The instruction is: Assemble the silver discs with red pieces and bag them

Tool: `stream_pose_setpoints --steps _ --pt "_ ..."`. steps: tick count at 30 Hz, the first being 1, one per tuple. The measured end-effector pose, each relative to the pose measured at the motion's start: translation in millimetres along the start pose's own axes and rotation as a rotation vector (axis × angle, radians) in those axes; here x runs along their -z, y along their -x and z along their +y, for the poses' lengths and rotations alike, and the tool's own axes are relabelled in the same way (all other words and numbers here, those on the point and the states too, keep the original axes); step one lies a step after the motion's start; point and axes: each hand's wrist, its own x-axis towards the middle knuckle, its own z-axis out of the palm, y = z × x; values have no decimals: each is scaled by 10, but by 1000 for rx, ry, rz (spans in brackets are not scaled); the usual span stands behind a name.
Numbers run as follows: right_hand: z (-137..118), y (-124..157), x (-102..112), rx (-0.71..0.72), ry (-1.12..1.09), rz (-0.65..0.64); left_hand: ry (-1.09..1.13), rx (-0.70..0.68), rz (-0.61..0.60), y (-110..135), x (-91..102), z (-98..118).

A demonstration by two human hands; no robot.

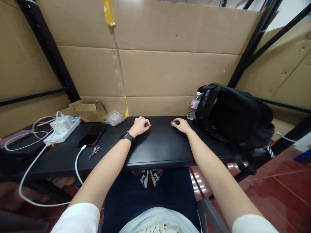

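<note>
My left hand rests on the black desk, fingers curled round a small item with a red tip that I cannot name. A black band is on that wrist. My right hand lies about a hand's width to the right, fingers closed on a small round silvery object at the desk's far side.
A black backpack and a water bottle stand at the right. At the left lie a phone, keys, a white power strip with cables, a small cardboard box and a plastic bag. Cardboard walls surround the desk.
</note>
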Motion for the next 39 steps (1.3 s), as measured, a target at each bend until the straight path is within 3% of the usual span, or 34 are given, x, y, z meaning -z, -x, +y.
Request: stream_pose_setpoints --steps 5,11,17,20,23,27,39 --pt "-9 8 3 -18 -40 58 65 20 39 -6 -11 -27" --pt "-220 -166 -39 -133 -554 196 151 124 164 -166 75 15" --pt "-796 -408 -272 -93 -719 125 184 297 345 -397 61 162" --pt "-1069 -319 -477 -80 -838 84 161 354 428 -301 -70 258" --pt "-1222 -139 -623 -36 -929 6 166 348 429 -157 -178 292" --pt "-1269 3 -624 24 -959 -16 208 319 425 -78 -208 258" --pt "-1320 34 -465 30 -1042 -76 508 242 446 -173 -291 201"
